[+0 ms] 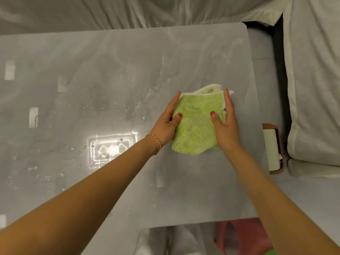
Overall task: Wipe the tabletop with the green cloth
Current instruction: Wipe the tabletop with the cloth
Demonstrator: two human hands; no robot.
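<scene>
A: Where was the green cloth (pixel 197 124)?

B: It lay folded on the grey tabletop (pixel 114 57), right of the frame's centre, with a white underside peeking out along its upper edge.

A: And the hands?

B: One at each side of it. The left hand (pixel 168 124) was against the cloth's left edge, fingers nearly straight and pointing toward the top of the frame, the thumb laid on the green pile. The right hand (pixel 225 122) mirrored it along the right edge, fingers straight, thumb resting on top of the cloth. Whether the fingers of either hand reached under the folds, I couldn't tell.

A: Anything on the wrists?

B: A thin braided bracelet (pixel 156 143) on the left one.

A: How did the table look?

B: Water droplets (pixel 127 109) were scattered left of the cloth, and a bright glare (pixel 111 149) sat in the lower left part of the surface.

A: Beyond the table?

B: A brown box (pixel 274 150) holding something white sat off the right edge, near a white pillow (pixel 316 89) at the far right. Rumpled white bedding (pixel 128 11) ran along the top of the frame.
</scene>
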